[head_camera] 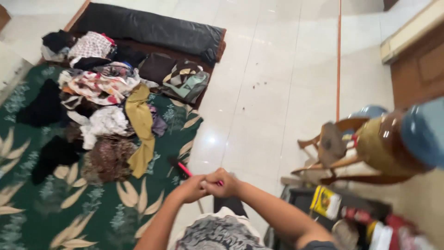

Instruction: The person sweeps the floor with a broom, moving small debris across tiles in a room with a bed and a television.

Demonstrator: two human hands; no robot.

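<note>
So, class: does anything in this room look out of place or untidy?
Yes. A heap of clothes lies unfolded across the green carpet, and dark specks dot the white floor tiles.

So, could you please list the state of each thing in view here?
left hand: closed, against the right hand
right hand: closed on the pink-handled brush
pink-handled brush: held, bristle end raised over the carpet's edge
clothes pile: heaped, unfolded
green carpet: spread flat
black cushion: lying flat
</note>
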